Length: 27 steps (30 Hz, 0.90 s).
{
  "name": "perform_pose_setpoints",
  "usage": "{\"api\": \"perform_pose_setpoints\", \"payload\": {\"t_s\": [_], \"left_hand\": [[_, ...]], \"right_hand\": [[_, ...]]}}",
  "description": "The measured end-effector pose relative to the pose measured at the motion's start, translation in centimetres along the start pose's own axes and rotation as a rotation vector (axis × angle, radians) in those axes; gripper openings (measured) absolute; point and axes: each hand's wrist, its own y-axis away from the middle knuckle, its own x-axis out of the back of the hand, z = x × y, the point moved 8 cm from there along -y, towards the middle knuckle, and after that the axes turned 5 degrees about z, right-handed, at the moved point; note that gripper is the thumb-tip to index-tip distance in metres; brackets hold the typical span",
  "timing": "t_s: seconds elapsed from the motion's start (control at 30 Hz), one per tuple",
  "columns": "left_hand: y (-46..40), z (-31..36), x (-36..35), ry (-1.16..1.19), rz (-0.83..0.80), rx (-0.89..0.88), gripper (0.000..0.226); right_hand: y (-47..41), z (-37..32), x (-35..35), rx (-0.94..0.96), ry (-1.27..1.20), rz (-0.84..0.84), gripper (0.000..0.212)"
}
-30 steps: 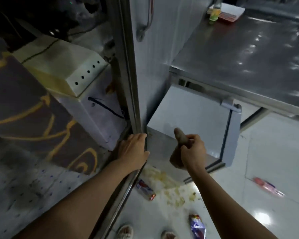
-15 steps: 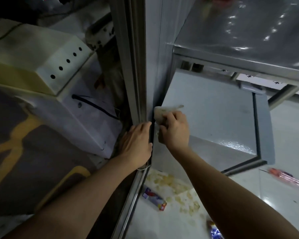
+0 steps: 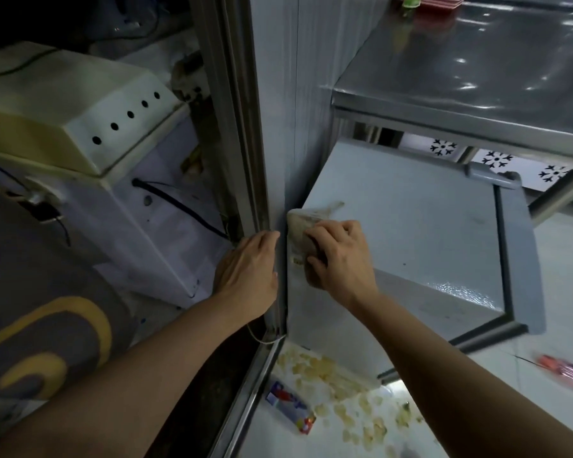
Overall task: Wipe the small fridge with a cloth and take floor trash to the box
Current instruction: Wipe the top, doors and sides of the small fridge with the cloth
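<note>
Dim, bluish light; glare streaks on steel counter (image 3: 477, 71) far above fingers; red wrapper (image 3: 566, 371) smeared by blur; wide-angle bending at edges.

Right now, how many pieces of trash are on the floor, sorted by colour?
Blue and red wrapper: 1
Pink and red wrapper: 1
Yellowish crumb spill: 1 patch
Total: 3, counting the spill as one. Anything else is cut off at the bottom edge.

White tiled floor (image 3: 559, 292), small fridge (image 3: 411, 246), wrapper (image 3: 290, 403), yellowish scraps (image 3: 344, 391)
</note>
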Motion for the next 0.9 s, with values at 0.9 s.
{"api": "perform_pose_setpoints", "payload": {"t_s": [0.9], "left_hand": [[-1.0,5.9,-6.6,0.079,0.529,-0.275,0.049]], "right_hand": [[10.8,7.2,5.6,0.005,0.335,0.589,0.022]]}}
